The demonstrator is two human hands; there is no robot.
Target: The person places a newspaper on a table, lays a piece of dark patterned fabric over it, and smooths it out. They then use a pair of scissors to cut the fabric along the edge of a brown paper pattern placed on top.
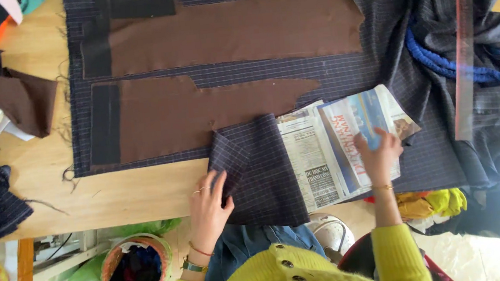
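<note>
A dark navy pinstriped cloth (341,70) is spread over a wooden table (121,195). Two brown cut fabric pieces (233,26) (186,113) lie on it, each with a dark strip at its left end. The cloth's near edge is folded back into a flap (259,170). My left hand (211,208) holds that flap by its left edge. My right hand (379,157) presses flat on folded newspapers (330,151) lying next to the flap, partly under the cloth.
A clear long ruler (464,46) lies over bunched dark cloth and a blue cord (438,64) at the right. Brown and dark scraps (20,98) sit at the table's left. Below the table's near edge stands a basket (137,267) of scraps.
</note>
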